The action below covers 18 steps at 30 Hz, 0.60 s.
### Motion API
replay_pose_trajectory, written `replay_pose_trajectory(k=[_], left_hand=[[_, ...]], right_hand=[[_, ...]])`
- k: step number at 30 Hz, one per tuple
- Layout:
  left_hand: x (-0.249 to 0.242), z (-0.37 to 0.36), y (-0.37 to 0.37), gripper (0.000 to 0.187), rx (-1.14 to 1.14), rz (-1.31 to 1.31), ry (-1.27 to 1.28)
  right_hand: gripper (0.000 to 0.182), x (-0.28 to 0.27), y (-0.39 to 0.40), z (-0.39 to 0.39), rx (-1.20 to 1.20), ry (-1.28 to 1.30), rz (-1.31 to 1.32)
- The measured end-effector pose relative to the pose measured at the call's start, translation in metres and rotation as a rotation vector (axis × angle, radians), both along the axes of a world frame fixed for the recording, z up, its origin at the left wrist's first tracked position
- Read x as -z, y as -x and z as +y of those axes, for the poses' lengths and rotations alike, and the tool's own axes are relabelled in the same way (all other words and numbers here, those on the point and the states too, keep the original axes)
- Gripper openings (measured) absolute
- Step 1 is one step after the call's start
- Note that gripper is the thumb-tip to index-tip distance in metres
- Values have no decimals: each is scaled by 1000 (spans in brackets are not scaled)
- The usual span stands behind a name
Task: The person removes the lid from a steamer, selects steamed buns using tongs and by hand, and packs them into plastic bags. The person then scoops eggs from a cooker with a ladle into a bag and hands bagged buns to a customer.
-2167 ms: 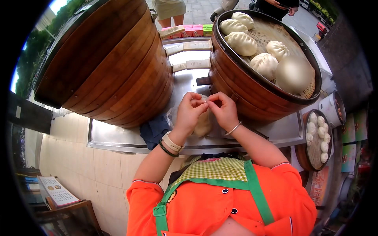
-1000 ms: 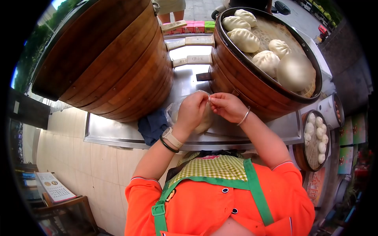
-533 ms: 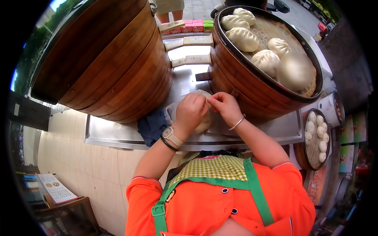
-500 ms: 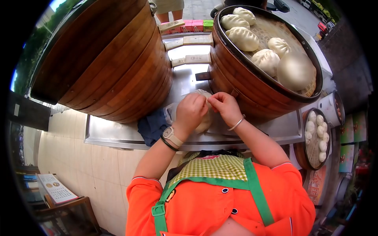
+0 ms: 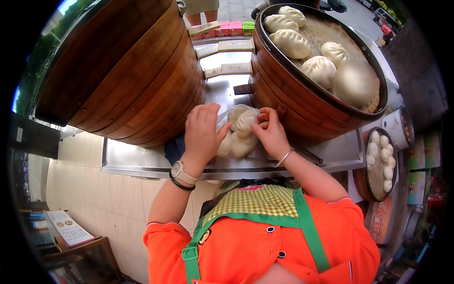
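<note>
Several steamed buns (image 5: 243, 124) sit in a thin clear plastic bag (image 5: 223, 117) on the metal counter, between the two steamer stacks. At the bag's left side is my left hand (image 5: 201, 131), its fingers stretched out and the thumb apart, so it is open. My right hand (image 5: 273, 133) pinches the bag's right edge between thumb and fingers. Partly hidden behind my left wrist lies a dark blue cloth (image 5: 175, 150).
A tall wooden steamer stack (image 5: 127, 80) stands left. The right steamer (image 5: 288, 99) holds more large buns (image 5: 319, 71) on its woven mat. Farther right is a smaller tray (image 5: 376, 175) of small buns. A person's legs (image 5: 202, 18) show beyond the counter (image 5: 137, 158).
My hands have moved apart from their pinch together above the bag. The left has shifted left and opened; the right has moved slightly right. The buns in the bag now show.
</note>
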<state>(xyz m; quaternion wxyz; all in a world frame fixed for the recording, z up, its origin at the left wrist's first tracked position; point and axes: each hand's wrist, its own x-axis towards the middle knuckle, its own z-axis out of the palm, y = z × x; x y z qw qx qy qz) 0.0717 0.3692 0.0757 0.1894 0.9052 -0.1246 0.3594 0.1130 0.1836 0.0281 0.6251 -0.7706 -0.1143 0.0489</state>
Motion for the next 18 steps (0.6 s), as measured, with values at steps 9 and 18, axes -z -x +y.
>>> replay_pose_trajectory(k=[9,18], left_hand=[[29,54,13,32,149,717,1167],[20,-9,17,32,307,577,1116]], right_hand=[[26,1,-30,16,-36,782,-464],[20,-56,-1,40,-508,-315,381]])
